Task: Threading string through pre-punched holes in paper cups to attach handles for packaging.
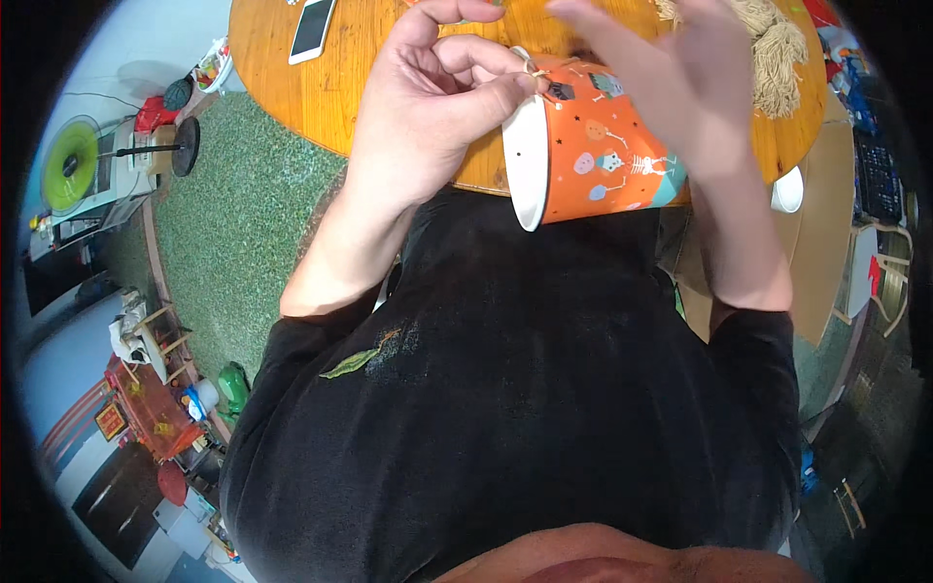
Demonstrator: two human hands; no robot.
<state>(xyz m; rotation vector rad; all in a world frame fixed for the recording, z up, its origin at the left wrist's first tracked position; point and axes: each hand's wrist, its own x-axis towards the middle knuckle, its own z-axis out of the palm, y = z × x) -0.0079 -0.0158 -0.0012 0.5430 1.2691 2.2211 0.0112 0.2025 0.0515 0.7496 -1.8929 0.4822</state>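
Note:
An orange paper bucket [593, 160] with cartoon skeletons, balloons and stars lies tilted on its side at the table's near edge. Its white end [526, 175] faces left and has a small dark hole. My left hand [428, 107] pinches a thin tan string [540, 74] at the upper rim between thumb and index finger, the other fingers curled above. Over the bucket's right side, my right hand [685, 83] is smeared by motion, so whether its fingers hold anything cannot be told.
The round wooden table [321, 102] carries a white phone [311, 31] at the far left and a bundle of beige yarn [777, 63] at the far right. A white cup [788, 190] sits beyond the table's right edge, above brown cardboard [812, 253]. A green fan [73, 165] stands far left.

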